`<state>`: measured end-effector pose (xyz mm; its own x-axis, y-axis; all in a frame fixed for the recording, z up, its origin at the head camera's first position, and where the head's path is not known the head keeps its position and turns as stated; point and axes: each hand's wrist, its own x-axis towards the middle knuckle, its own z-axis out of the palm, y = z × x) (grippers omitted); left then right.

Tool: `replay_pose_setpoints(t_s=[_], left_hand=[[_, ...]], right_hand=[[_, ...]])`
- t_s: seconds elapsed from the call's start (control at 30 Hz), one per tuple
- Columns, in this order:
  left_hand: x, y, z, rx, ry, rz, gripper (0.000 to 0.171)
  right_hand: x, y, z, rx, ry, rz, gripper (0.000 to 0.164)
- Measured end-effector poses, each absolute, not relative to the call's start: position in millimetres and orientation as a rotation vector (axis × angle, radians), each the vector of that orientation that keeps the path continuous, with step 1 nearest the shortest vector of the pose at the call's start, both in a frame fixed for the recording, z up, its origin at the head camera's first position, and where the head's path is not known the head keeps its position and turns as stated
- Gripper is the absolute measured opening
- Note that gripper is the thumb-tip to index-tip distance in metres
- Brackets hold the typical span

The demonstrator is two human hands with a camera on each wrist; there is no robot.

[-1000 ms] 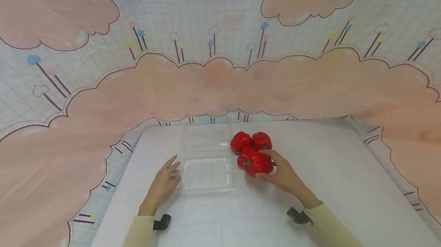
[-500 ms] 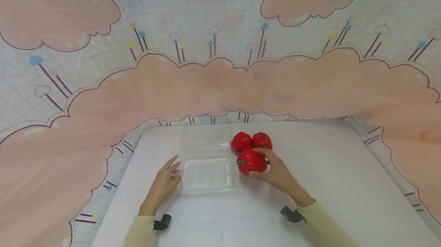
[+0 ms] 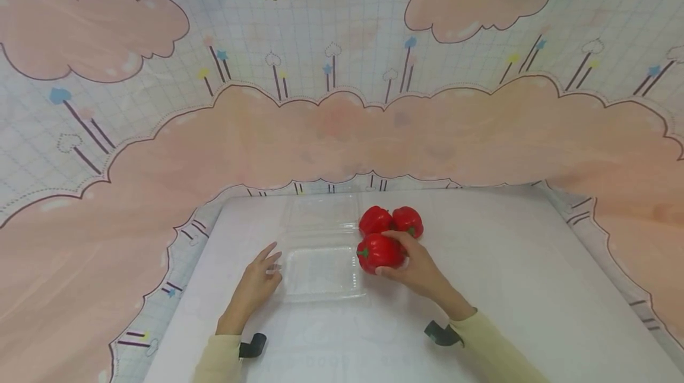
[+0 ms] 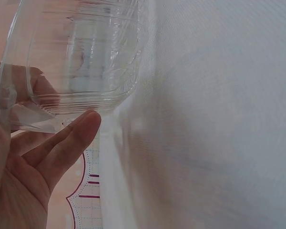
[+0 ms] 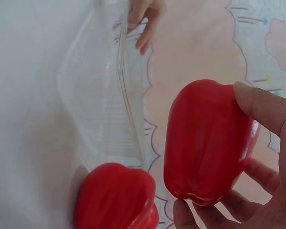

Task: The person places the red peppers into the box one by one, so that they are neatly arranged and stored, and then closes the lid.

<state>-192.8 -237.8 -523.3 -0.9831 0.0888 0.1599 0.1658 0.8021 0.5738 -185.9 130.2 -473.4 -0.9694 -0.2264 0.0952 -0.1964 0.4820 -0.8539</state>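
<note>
My right hand (image 3: 417, 267) grips a red bell pepper (image 3: 380, 253) between thumb and fingers, its green stem end pointing left. In the right wrist view the held pepper (image 5: 209, 143) hangs above the table, with another red bell pepper (image 5: 113, 195) lower down. The held one overlaps the right edge of a clear plastic clamshell box (image 3: 320, 273) in the head view. My left hand (image 3: 253, 282) is at the box's left side. In the left wrist view its fingers (image 4: 76, 138) and thumb pinch the rim of the clear box (image 4: 86, 57).
Behind the held pepper sit two more bell peppers, one on the left (image 3: 374, 220) and one on the right (image 3: 408, 220). The clamshell's lid (image 3: 323, 212) lies folded back on the white table (image 3: 507, 264). A patterned cloth (image 3: 342, 133) hangs behind the table.
My right hand has moved left with the bell pepper, toward the box. A pepper that showed behind it earlier is now hidden from the head view. The left hand stays put.
</note>
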Motion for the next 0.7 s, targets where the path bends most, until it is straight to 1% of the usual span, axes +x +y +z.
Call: replay_pose_setpoints(t_s=[0.7], left_hand=[[-192.0,-236.9,-521.0,-0.192,-2.869,-0.927,0.050]], right_hand=[[-190.2,99.5,-471.8,-0.412,2.652,-1.628,0.076]])
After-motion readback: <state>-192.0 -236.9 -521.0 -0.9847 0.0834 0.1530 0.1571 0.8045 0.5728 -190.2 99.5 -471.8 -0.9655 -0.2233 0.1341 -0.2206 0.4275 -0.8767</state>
